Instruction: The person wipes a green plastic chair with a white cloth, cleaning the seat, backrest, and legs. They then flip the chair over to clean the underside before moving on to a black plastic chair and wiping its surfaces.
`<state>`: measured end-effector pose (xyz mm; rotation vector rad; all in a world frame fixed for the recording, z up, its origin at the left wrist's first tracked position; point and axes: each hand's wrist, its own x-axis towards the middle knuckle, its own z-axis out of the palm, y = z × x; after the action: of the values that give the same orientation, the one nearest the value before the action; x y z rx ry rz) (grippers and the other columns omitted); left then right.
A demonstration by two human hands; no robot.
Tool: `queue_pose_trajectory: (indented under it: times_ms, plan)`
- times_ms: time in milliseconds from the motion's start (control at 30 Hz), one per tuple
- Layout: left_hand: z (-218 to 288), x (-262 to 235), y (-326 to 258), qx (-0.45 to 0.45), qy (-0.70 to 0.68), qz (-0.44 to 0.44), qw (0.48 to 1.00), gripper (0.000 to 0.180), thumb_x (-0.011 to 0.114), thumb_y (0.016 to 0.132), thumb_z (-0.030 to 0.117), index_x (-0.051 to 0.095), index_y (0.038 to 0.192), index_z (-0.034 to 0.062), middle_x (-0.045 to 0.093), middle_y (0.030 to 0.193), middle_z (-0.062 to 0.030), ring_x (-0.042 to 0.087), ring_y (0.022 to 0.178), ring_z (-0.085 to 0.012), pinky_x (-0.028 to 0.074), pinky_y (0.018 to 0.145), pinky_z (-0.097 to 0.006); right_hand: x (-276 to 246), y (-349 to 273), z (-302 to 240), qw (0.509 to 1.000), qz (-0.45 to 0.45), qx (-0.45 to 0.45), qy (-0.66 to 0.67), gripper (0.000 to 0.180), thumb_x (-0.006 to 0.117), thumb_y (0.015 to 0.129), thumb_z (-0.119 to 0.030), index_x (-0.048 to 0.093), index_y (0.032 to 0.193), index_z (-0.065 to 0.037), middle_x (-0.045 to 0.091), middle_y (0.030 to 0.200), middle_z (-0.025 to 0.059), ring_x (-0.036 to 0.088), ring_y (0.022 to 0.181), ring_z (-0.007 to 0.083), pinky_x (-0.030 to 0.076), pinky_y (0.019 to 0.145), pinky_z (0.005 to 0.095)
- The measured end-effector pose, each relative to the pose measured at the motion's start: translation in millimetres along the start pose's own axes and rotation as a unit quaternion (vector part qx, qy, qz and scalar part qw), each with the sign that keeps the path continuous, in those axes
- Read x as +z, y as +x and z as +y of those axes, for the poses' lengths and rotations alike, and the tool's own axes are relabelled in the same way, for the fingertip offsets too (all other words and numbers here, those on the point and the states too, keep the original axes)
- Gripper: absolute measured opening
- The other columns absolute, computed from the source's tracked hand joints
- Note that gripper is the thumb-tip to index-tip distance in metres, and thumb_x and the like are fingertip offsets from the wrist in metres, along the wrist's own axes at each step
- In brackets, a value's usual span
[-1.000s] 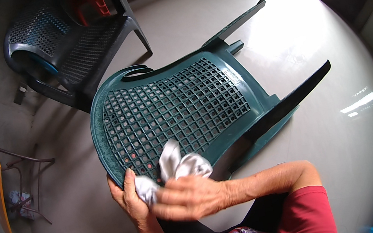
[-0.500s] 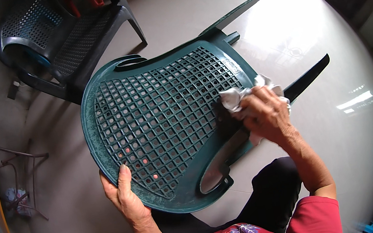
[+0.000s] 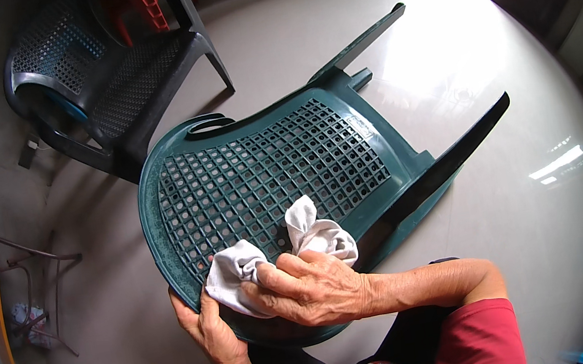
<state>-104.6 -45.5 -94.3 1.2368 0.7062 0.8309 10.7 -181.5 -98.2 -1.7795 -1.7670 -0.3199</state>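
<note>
Glossy grey floor (image 3: 498, 217); one black plastic armchair (image 3: 136, 84), far left. Left hand (image 3: 215, 332) grips one green plastic armchair (image 3: 266, 171); right hand (image 3: 313, 286) clutches one white cloth (image 3: 230, 273) on it.

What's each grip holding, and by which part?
Left grip: green chair, by its curved rim, near left. Right grip: white cloth, by a bunched part, loose folds poking out.

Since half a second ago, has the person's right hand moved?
Yes: the right hand has shifted left and downward in the view, nearer the orange-topped table.
</note>
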Motion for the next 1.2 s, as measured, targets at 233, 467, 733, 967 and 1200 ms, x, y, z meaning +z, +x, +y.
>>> queue_pose_trajectory:
  times_ms: [233, 467, 733, 967, 1200]
  plan:
    - [-4, -5, 2, -0.011, -0.015, -0.006, 1.000, 0.038, 0.052, 0.088, 0.000, 0.049, 0.127, -0.0012, 0.062, 0.113, -0.0105, 0.062, 0.097, -0.0182, 0.049, 0.088, -0.032, -15, 12, 83, 0.977, 0.028, 0.190, -0.092, 0.030, 0.061, 0.078, -0.009, 0.062, 0.108, -0.004, 0.050, 0.092, 0.0096, 0.053, 0.080, 0.0234, 0.047, 0.059, 0.0343]
    - [-3, -4, -1, -0.024, -0.042, -0.011, 0.999, 0.034, 0.057, 0.088, 0.002, 0.049, 0.122, 0.0009, 0.059, 0.112, -0.0065, 0.056, 0.096, -0.0137, 0.044, 0.090, -0.030, -34, 18, 181, 0.876, -0.022, 0.434, -0.207, 0.021, 0.057, 0.082, -0.015, 0.067, 0.098, -0.006, 0.058, 0.097, 0.0149, 0.061, 0.092, 0.0318, 0.051, 0.072, 0.0443]
    - [-2, -10, 2, -0.029, -0.027, -0.021, 0.999, 0.030, 0.057, 0.087, 0.002, 0.053, 0.117, 0.0037, 0.063, 0.106, -0.0053, 0.060, 0.090, -0.0135, 0.048, 0.084, -0.030, -30, 70, 207, 0.849, -0.103, 0.488, -0.176, 0.020, 0.058, 0.081, -0.016, 0.068, 0.089, -0.001, 0.066, 0.090, 0.0240, 0.067, 0.086, 0.0365, 0.053, 0.074, 0.0460]
    - [-11, -23, 8, -0.044, -0.053, -0.053, 0.996, 0.028, 0.057, 0.091, 0.004, 0.048, 0.118, 0.0020, 0.063, 0.110, -0.0068, 0.059, 0.095, -0.0112, 0.047, 0.087, -0.029, 43, 153, 162, 0.922, -0.184, 0.336, -0.054, 0.022, 0.057, 0.085, -0.018, 0.069, 0.084, 0.000, 0.067, 0.079, 0.0200, 0.068, 0.074, 0.0353, 0.055, 0.068, 0.0428]
    - [-9, -22, 7, -0.023, -0.044, -0.052, 0.997, 0.025, 0.059, 0.093, 0.008, 0.050, 0.116, 0.0034, 0.062, 0.105, -0.0024, 0.055, 0.091, -0.0081, 0.044, 0.084, -0.025, 84, 204, 120, 0.964, -0.131, 0.228, -0.025, 0.019, 0.054, 0.081, -0.011, 0.071, 0.087, -0.006, 0.064, 0.098, 0.0165, 0.064, 0.089, 0.0328, 0.053, 0.075, 0.0415]
